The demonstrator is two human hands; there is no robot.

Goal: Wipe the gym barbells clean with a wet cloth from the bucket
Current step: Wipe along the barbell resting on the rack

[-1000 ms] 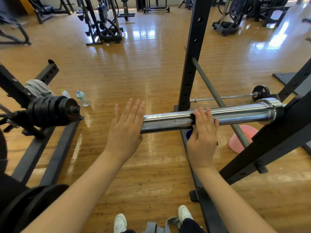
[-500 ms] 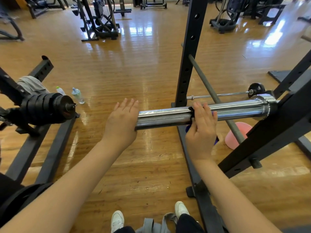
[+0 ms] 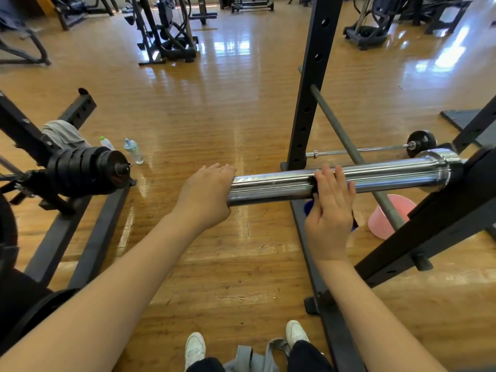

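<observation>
A thick chrome barbell sleeve (image 3: 389, 175) lies level across the middle, its right end resting in a black rack. My left hand (image 3: 206, 194) caps the sleeve's free left end, fingers curled over it. My right hand (image 3: 330, 216) lies over the sleeve near its middle and presses a blue cloth (image 3: 308, 206) against the metal. Only small blue edges of the cloth show around the palm. A pink bucket (image 3: 386, 218) stands on the floor behind and below the sleeve, partly hidden by a grey bar.
A black rack upright (image 3: 308, 103) rises just behind the sleeve, and a slanted black beam (image 3: 429, 224) crosses at right. A loaded stack of black plates (image 3: 86, 170) juts in at left. Two water bottles (image 3: 133, 151) and a thin barbell (image 3: 375, 149) sit on the wooden floor.
My left hand's fingers, spread flat against the sleeve's end before, have curled over it. My right hand with the cloth has stayed at about the same place on the sleeve.
</observation>
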